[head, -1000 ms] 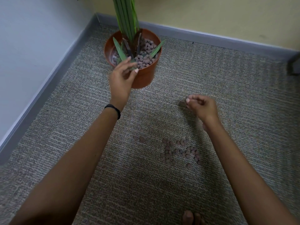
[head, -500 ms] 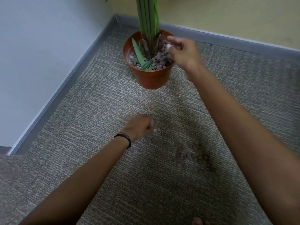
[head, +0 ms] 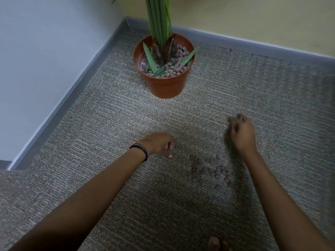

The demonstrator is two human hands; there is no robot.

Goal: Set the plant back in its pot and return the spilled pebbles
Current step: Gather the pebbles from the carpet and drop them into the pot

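The terracotta pot stands upright on the carpet near the corner. The green plant rises from it, with brown pebbles around its base. A patch of spilled pebbles lies on the carpet in front of me. My left hand, with a black band on the wrist, rests knuckles-up on the carpet left of the patch, its fingertips pinched together at the floor; what they pinch is hidden. My right hand is blurred, fingers loosely apart, just above the carpet beyond the patch's right end.
Grey skirting runs along the white wall on the left, and more skirting under the yellow wall behind the pot. The floor is ribbed grey carpet. My toes show at the bottom edge.
My right hand has come back from the pot's rim down to the carpet near the spilled pebbles. My left hand has stayed at the same spot on the floor.
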